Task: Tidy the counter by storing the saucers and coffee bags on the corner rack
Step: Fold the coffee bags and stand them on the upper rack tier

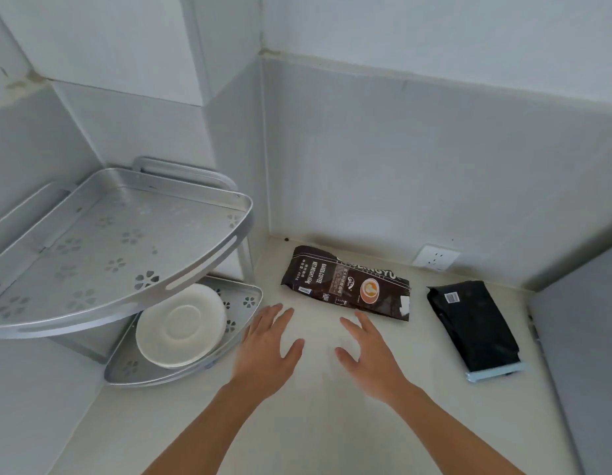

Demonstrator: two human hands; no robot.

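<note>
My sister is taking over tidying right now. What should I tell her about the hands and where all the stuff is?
Left hand: open, empty, over the counter beside the rack's lower shelf.
Right hand: open, empty, just in front of the brown coffee bag.
Done: white saucers already sit on the lower shelf; how many are stacked is hard to tell.
Left: the brown coffee bag lies flat on the counter near the back wall. The black bag lies flat further right. Both need to go on the rack; its top shelf holds nothing.
</note>
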